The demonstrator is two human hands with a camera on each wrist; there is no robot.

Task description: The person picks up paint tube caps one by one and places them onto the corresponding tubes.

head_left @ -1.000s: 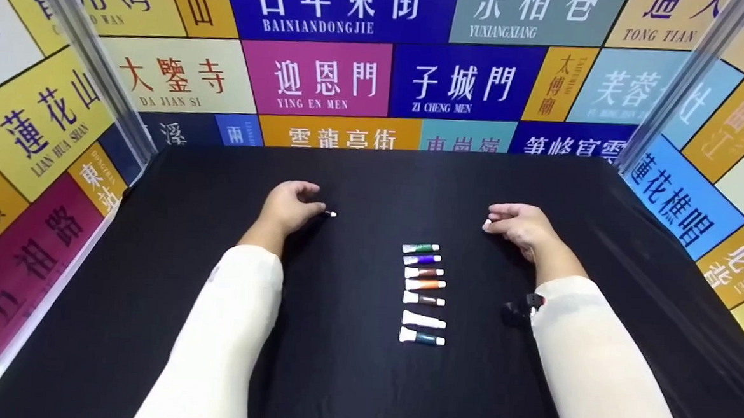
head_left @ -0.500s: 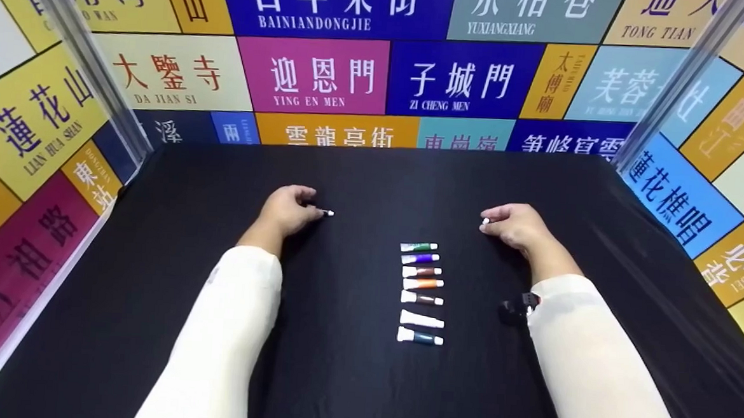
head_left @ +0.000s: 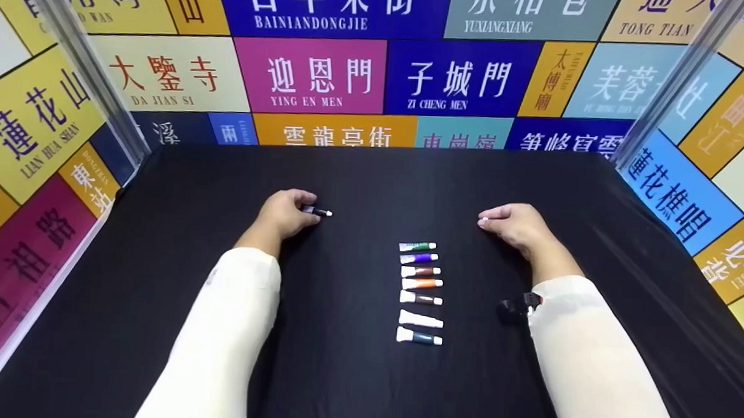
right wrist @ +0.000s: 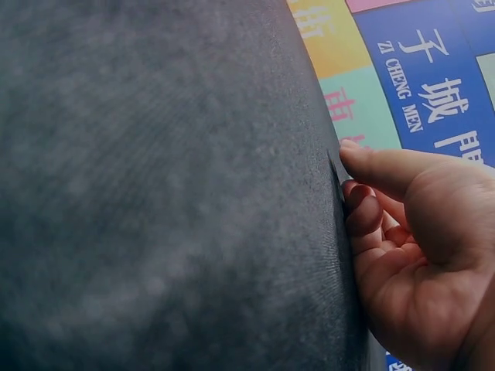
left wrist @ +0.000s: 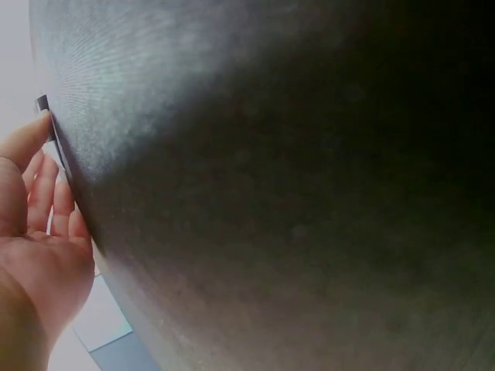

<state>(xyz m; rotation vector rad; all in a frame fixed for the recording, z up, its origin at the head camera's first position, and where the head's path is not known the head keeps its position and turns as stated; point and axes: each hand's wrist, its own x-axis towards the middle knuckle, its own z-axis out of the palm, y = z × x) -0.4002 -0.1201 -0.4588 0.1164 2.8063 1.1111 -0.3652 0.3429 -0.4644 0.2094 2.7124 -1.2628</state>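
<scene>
Near the back left of the black table, my left hand pinches a slim dark paint tube with a white cap pointing right. In the left wrist view, the thumb presses on the dark tube end while the other fingers are nearly straight. My right hand, at the back right, pinches a small white piece between thumb and forefinger; the rest of it is hidden. The right wrist view shows the thumb and curled fingers at the cloth, but the white piece is not visible there.
Several paint tubes lie in a column between the hands, caps to the right, from a green tube to a dark teal tube. A black wrist camera hangs at the right cuff. Panels with printed characters enclose the table.
The left thumb has moved slightly down and left, so more of the dark tube shows. The right fingers have closed further over the white piece, shifting slightly left. The column of tubes stays put.
</scene>
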